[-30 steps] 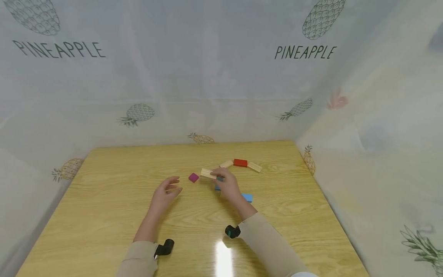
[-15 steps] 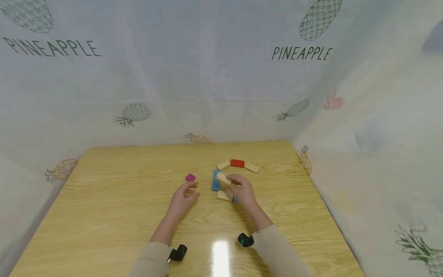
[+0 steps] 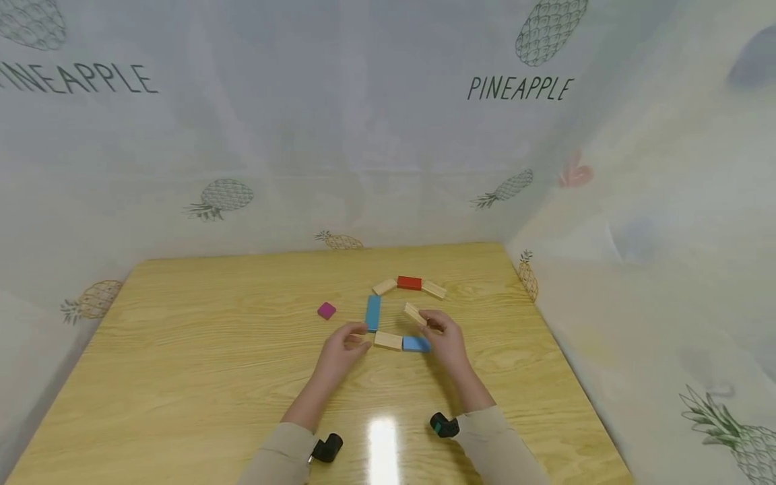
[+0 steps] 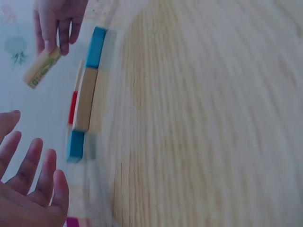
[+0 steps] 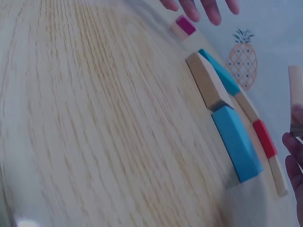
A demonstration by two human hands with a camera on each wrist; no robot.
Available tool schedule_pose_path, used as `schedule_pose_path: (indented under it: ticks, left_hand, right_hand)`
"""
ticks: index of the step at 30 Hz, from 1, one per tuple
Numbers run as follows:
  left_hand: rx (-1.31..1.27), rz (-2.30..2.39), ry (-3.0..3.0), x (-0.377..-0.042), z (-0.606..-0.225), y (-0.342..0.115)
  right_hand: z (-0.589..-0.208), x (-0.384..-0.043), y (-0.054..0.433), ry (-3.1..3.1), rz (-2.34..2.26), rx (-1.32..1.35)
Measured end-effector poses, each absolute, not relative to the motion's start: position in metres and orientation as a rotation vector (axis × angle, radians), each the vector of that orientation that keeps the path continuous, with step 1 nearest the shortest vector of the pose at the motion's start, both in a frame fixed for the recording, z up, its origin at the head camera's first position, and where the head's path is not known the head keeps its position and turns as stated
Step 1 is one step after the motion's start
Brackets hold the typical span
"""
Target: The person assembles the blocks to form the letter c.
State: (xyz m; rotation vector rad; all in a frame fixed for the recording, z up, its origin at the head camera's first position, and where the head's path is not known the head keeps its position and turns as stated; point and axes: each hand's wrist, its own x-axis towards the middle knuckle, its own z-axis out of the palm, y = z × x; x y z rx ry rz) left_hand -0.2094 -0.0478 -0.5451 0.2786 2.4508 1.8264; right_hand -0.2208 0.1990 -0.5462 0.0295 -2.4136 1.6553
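My right hand pinches a plain wooden block by one end, held up off the table; coloured print shows on its side in the left wrist view. Below it, several blocks lie in an unclosed ring. A blue block forms the left side, with a plain block and another blue block end to end along the front. At the back, a red block sits between two plain ones. Beside the left blue block's near end is my left hand, fingers loosely bent, holding nothing.
A small magenta block lies alone left of the ring. The wooden table meets a pineapple-print cloth at its back and right edges. Each wrist wears a black camera.
My right hand has carried the plain block rightward, from near the magenta block to over the ring's right part. My left hand has moved right, up to the left blue block.
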Motion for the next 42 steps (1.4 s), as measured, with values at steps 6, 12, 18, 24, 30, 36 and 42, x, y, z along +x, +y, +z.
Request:
schedule_pose_path:
  ticks: [6,12,18,24,30,36,42]
  left_hand:
    - [0.342,1.739,2.482,-0.209,-0.544,-0.034]
    - [0.425,1.597,2.549,-0.213,-0.548,-0.025]
    - [0.437,1.464,2.586,-0.217,-0.553,-0.019]
    - [0.463,1.352,2.626,-0.219,-0.556,-0.016]
    - [0.571,1.273,2.708,-0.216,-0.557,-0.013]
    - [0.668,1.269,2.694,-0.210,-0.555,-0.011]
    - [0.752,1.216,2.667,-0.210,-0.558,-0.008]
  right_hand:
    - [-0.521,-0.210,0.199,-2.403,1.763,0.034]
    - [-0.523,-0.210,0.200,-2.430,1.841,0.141]
    - [-0.526,-0.214,0.197,-2.528,1.823,0.233]
    - [-0.540,-0.224,0.196,-2.568,1.850,0.231]
    - [-0.562,-0.234,0.199,-2.580,1.875,0.163]
    - [-0.569,-0.236,0.199,-2.578,1.851,0.183]
    - [-0.572,-0.236,0.198,-2.555,1.857,0.171]
